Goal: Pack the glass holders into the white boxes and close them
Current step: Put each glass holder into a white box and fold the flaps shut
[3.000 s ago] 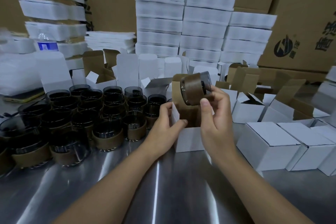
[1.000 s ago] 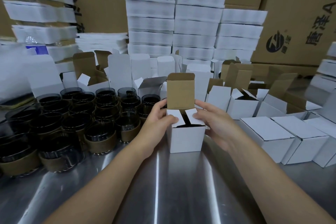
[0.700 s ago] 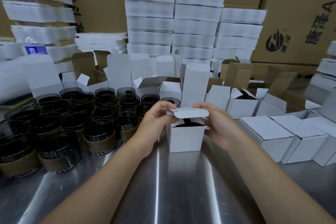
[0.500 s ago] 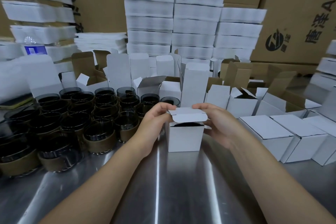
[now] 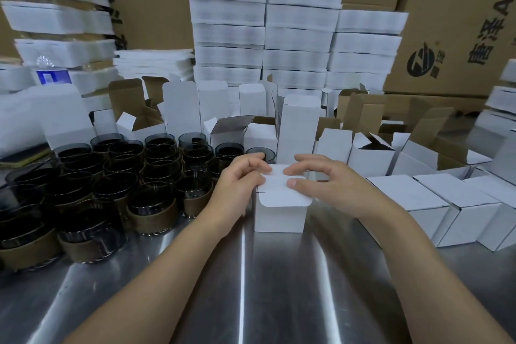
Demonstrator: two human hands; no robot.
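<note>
A small white box [image 5: 279, 215] stands upright on the steel table in front of me. Its lid is folded flat over the top, and the tuck flap juts out over the front edge. My left hand [image 5: 240, 184] holds the box at its left top edge with curled fingers. My right hand [image 5: 321, 179] grips the lid from the right, thumb pressing on top and fingers curled over the back. The glass holder inside is hidden. Several dark glass holders [image 5: 152, 211] with brown sleeves stand in a cluster at the left.
Closed white boxes [image 5: 410, 195] sit in a row at the right. Several open white boxes [image 5: 371, 156] with raised flaps stand behind. Stacks of white foam trays [image 5: 296, 33] and big cardboard cartons [image 5: 458, 22] fill the back. Bare steel table [image 5: 279, 288] lies near me.
The glass holder went into the box. Both hands folded in the side flaps, then brought the lid down from upright to flat over the top.
</note>
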